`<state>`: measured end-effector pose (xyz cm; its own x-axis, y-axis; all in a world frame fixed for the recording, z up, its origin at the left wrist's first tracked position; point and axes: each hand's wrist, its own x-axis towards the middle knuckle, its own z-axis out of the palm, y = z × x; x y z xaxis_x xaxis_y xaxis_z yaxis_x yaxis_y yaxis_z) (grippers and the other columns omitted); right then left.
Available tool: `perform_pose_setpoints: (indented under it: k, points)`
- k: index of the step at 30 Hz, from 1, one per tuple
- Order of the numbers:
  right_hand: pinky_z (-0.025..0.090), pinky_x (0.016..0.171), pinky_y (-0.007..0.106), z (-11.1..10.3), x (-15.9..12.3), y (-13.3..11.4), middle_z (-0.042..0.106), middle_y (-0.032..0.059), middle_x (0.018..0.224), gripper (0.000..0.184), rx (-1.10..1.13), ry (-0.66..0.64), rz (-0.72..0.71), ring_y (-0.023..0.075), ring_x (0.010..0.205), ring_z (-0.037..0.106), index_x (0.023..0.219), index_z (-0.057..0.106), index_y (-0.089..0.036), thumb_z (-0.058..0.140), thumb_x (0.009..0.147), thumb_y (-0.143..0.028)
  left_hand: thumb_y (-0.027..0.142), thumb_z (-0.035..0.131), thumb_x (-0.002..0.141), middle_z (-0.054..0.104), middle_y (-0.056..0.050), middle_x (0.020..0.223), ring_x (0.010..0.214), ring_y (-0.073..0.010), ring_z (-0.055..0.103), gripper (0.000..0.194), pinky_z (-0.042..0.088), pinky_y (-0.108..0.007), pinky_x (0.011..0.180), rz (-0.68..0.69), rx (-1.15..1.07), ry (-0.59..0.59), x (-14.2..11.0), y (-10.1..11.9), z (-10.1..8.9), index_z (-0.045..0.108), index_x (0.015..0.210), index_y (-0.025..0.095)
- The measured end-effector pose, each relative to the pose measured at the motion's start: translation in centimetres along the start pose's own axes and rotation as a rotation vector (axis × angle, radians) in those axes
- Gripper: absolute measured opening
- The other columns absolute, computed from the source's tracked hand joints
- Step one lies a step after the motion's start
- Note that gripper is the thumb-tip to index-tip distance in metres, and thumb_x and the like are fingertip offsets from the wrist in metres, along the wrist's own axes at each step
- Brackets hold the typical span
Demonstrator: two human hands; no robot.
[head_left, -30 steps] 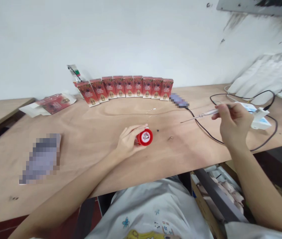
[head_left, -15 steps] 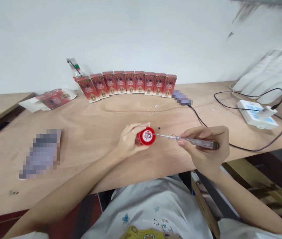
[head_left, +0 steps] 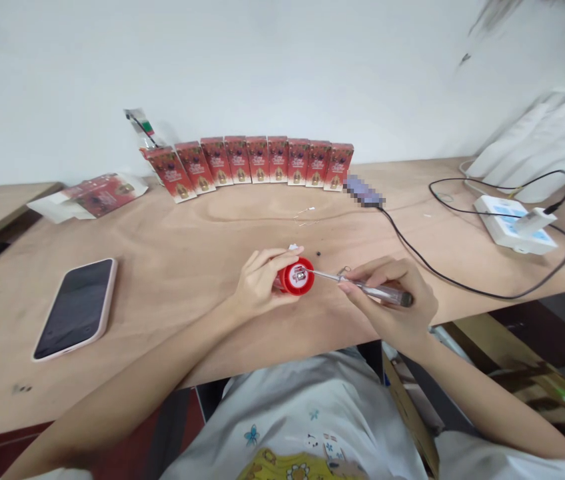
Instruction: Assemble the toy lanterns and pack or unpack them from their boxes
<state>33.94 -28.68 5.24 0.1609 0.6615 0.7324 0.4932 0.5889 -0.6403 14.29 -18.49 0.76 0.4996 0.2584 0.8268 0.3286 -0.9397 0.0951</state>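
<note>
Boxes (head_left: 258, 160) beyond the screwdriver (head_left: 385, 293) bear white lettering (head_left: 172, 174), illegibly small.

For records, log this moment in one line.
left hand: holds red cylinder | right hand: holds screwdriver, tip at cylinder | red boxes: row behind

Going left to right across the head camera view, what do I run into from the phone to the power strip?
Black-screened phone in a pale pink case → left hand → red-rimmed round plastic piece → slim metal-shafted screwdriver with a clear handle → white rectangular power strip.
</note>
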Motion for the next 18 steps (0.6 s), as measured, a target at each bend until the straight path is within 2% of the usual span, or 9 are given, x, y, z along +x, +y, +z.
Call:
perform_pose_setpoints:
  k: [6, 10, 14, 18]
  points:
    - [0.057, 0.063, 0.029, -0.55, -0.04, 0.05, 0.069, 0.0023, 0.076, 0.023, -0.009, -0.065, -0.045, 0.0167, 0.071, 0.069, 0.075, 0.052, -0.022, 0.074, 0.071, -0.015, 0.036, 0.072, 0.073, 0.066, -0.015, 0.114, 0.101, -0.0230, 0.063, 0.056, 0.051, -0.035, 0.079, -0.003, -0.050, -0.010, 0.26, 0.14, -0.21, 0.048, 0.120, 0.018]
    - [0.057, 0.066, 0.029, -0.47, 0.05, 0.31, 0.070, 0.0018, 0.076, 0.022, 0.050, -0.081, -0.012, 0.0175, 0.074, 0.070, 0.074, 0.053, -0.021, 0.075, 0.070, -0.016, 0.033, 0.074, 0.072, 0.064, -0.016, 0.116, 0.106, -0.0235, 0.062, 0.058, 0.053, -0.037, 0.083, 0.041, -0.174, -0.017, 0.34, -0.05, -0.15, 0.048, 0.121, 0.018]
    - [0.057, 0.062, 0.027, -0.32, 0.42, 0.49, 0.070, 0.0010, 0.074, 0.023, 0.178, -0.061, 0.154, 0.0174, 0.074, 0.070, 0.072, 0.052, -0.021, 0.075, 0.070, -0.020, 0.035, 0.074, 0.072, 0.064, -0.016, 0.116, 0.106, -0.0224, 0.062, 0.062, 0.056, -0.036, 0.083, 0.091, -0.244, 0.004, 0.18, -0.33, 0.11, 0.046, 0.124, 0.018]
    - [0.054, 0.057, 0.026, -0.13, 0.83, 0.78, 0.069, -0.0008, 0.070, 0.029, 0.323, -0.020, 0.368, 0.0144, 0.063, 0.067, 0.070, 0.051, -0.020, 0.079, 0.066, -0.024, 0.034, 0.072, 0.075, 0.065, -0.015, 0.114, 0.104, -0.0211, 0.063, 0.055, 0.055, -0.035, 0.082, 0.108, -0.227, 0.025, 0.02, -0.43, 0.22, 0.046, 0.121, 0.018]
